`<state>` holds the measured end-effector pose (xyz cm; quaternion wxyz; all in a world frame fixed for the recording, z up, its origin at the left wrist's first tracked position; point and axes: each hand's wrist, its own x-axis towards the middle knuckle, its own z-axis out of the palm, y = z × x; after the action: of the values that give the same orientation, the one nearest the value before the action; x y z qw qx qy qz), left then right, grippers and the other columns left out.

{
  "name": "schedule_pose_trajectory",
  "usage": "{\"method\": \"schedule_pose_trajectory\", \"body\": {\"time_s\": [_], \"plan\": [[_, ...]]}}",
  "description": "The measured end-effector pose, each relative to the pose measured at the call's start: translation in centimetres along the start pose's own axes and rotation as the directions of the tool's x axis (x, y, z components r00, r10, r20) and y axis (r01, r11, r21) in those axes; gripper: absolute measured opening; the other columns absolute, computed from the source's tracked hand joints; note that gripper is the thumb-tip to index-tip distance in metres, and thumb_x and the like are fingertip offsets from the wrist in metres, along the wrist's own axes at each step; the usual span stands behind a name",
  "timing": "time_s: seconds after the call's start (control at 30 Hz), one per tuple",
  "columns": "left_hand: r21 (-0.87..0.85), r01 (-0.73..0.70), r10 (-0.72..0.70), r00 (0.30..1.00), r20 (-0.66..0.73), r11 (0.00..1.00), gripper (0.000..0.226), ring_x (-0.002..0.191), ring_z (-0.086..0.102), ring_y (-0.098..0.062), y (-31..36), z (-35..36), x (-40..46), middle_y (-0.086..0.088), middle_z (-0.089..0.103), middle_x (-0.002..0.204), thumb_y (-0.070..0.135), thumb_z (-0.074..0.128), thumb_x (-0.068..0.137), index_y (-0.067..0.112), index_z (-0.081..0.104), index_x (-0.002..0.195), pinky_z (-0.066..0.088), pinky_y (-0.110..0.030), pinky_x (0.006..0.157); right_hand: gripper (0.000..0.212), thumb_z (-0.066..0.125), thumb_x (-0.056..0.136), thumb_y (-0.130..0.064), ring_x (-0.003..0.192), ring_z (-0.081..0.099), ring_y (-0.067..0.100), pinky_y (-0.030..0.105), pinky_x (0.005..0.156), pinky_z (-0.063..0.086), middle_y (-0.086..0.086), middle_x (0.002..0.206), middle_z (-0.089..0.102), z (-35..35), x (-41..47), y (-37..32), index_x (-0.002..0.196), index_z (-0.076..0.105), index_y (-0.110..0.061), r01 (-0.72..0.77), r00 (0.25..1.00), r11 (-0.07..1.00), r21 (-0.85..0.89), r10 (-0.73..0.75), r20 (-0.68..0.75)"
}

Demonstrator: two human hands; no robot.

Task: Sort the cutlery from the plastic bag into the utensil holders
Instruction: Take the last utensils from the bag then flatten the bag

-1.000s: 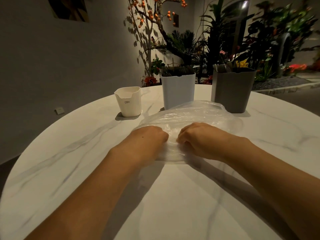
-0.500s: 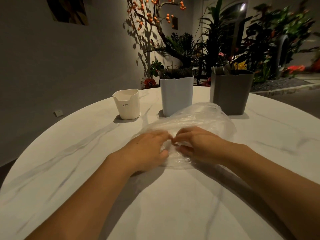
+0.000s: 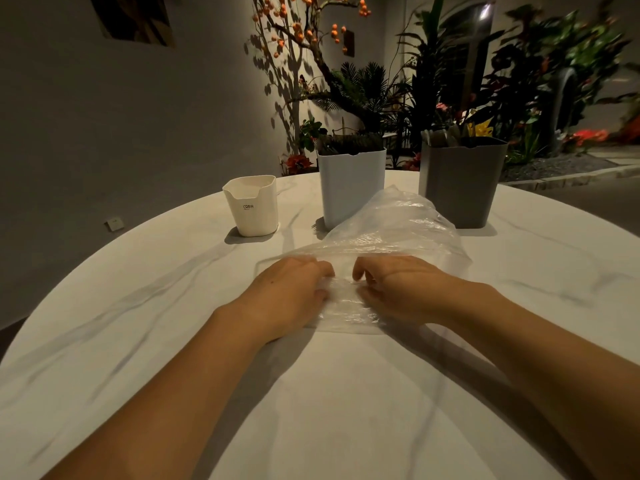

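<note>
A clear plastic bag [image 3: 394, 230] lies on the round marble table [image 3: 311, 410] in front of me, its upper layer puffed up. My left hand [image 3: 287, 292] and my right hand [image 3: 398, 289] each pinch the bag's near edge, a small gap apart. No cutlery shows through the bag. Behind it stand three holders: a small white one [image 3: 251, 206] at the left, a taller pale blue one [image 3: 349, 188] in the middle with dark handles at its top, and a grey one [image 3: 457, 185] at the right with pale pieces sticking out.
The table's far rim curves just behind the holders. Beyond it are a grey wall at the left and a bed of plants [image 3: 450, 81] with an orange-berried branch [image 3: 311, 26].
My hands have drawn slightly apart at the bag's edge, and the bag's upper layer has lifted and billowed higher toward the holders.
</note>
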<state>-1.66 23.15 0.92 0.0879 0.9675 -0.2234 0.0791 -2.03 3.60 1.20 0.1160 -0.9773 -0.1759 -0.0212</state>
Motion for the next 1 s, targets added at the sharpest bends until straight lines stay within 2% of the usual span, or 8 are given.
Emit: {"method": "schedule_pose_trajectory", "body": {"time_s": [0.17, 0.3, 0.43, 0.53, 0.63, 0.77, 0.9, 1.0], "plan": [[0.003, 0.002, -0.002, 1.000, -0.025, 1.000, 0.017, 0.111, 0.052, -0.019, 0.3, 0.1, 0.0, 0.004, 0.059, 0.119, 0.023, 0.055, 0.097, 0.023, 0.056, 0.113, 0.045, -0.034, 0.093, 0.013, 0.054, 0.100, -0.032, 0.080, 0.046, 0.013, 0.023, 0.084, 0.044, -0.005, 0.101, 0.051, -0.1, -0.3, -0.4, 0.105, 0.043, -0.027, 0.030, 0.999, 0.999, -0.030, -0.029, 0.042], [0.036, 0.006, -0.007, 0.999, 0.035, 0.999, 0.033, 0.127, 0.047, -0.019, 0.3, 0.0, -0.3, 0.006, 0.050, 0.138, 0.031, 0.046, 0.102, 0.025, 0.050, 0.134, 0.037, -0.025, 0.100, 0.022, 0.054, 0.101, -0.031, 0.081, 0.051, 0.014, 0.026, 0.088, 0.051, -0.004, 0.104, 0.054, -0.1, -0.2, -0.4, 0.120, 0.043, -0.026, 0.009, 0.997, 0.998, 0.060, -0.014, 0.076], [0.072, 0.058, -0.071, 0.977, 0.201, 0.996, 0.056, 0.151, 0.014, -0.012, 0.4, -0.2, -0.5, 0.008, 0.020, 0.165, 0.046, 0.033, 0.103, 0.035, 0.023, 0.157, 0.011, -0.028, 0.120, 0.034, 0.045, 0.103, -0.041, 0.098, 0.055, 0.013, 0.028, 0.099, 0.047, -0.002, 0.115, 0.061, -0.3, -0.2, -0.6, 0.131, 0.053, -0.024, -0.015, 0.998, 0.980, 0.199, 0.003, 0.060], [0.039, 0.089, -0.096, 0.964, 0.248, 0.995, 0.064, 0.152, 0.010, -0.011, 0.2, -0.2, -0.5, 0.011, 0.015, 0.167, 0.054, 0.033, 0.100, 0.037, 0.016, 0.159, 0.010, -0.030, 0.121, 0.030, 0.046, 0.104, -0.033, 0.098, 0.053, 0.011, 0.019, 0.095, 0.042, -0.001, 0.119, 0.064, -0.3, -0.3, -0.6, 0.127, 0.062, -0.022, 0.003, 0.999, 0.975, 0.220, 0.007, -0.043], [0.023, 0.102, -0.105, 0.957, 0.269, 0.994, 0.063, 0.149, 0.020, -0.016, 0.3, -0.5, -0.6, 0.007, 0.021, 0.165, 0.055, 0.035, 0.099, 0.035, 0.021, 0.157, 0.020, -0.031, 0.117, 0.027, 0.051, 0.102, -0.032, 0.094, 0.052, 0.009, 0.015, 0.089, 0.039, -0.006, 0.113, 0.064, -0.2, -0.4, -0.5, 0.125, 0.064, -0.025, 0.032, 0.988, 0.977, 0.209, 0.000, -0.151], [0.010, 0.130, -0.127, 0.945, 0.301, 0.991, 0.060, 0.143, 0.030, -0.019, 0.3, -0.6, -0.8, 0.006, 0.030, 0.160, 0.058, 0.036, 0.098, 0.031, 0.032, 0.151, 0.028, -0.032, 0.110, 0.031, 0.045, 0.102, -0.036, 0.099, 0.052, 0.009, 0.022, 0.101, 0.044, -0.011, 0.110, 0.055, -0.6, -0.6, -0.6, 0.130, 0.058, -0.030, 0.046, 0.982, 0.986, 0.161, -0.015, -0.188], [0.053, 0.182, -0.189, 0.918, 0.349, 0.982, 0.073, 0.153, 0.012, -0.019, -0.1, -0.4, -0.4, 0.010, 0.008, 0.168, 0.067, 0.031, 0.096, 0.038, 0.009, 0.159, 0.017, -0.037, 0.119, 0.029, 0.044, 0.102, -0.036, 0.098, 0.053, 0.008, 0.012, 0.093, 0.040, -0.013, 0.108, 0.053, -0.6, -0.4, -1.0, 0.126, 0.059, -0.030, 0.136, 0.942, 0.985, 0.108, -0.095, -0.320], [0.092, 0.182, -0.202, 0.917, 0.343, 0.979, 0.078, 0.155, 0.000, -0.015, -0.8, 0.1, 0.0, 0.014, -0.003, 0.168, 0.071, 0.029, 0.094, 0.037, 0.001, 0.159, 0.010, -0.040, 0.124, 0.022, 0.053, 0.099, -0.030, 0.092, 0.060, 0.007, 0.013, 0.083, 0.047, -0.013, 0.102, 0.064, -0.9, -0.2, -1.5, 0.116, 0.067, -0.025, 0.196, 0.897, 0.923, 0.332, -0.032, -0.440]]}}
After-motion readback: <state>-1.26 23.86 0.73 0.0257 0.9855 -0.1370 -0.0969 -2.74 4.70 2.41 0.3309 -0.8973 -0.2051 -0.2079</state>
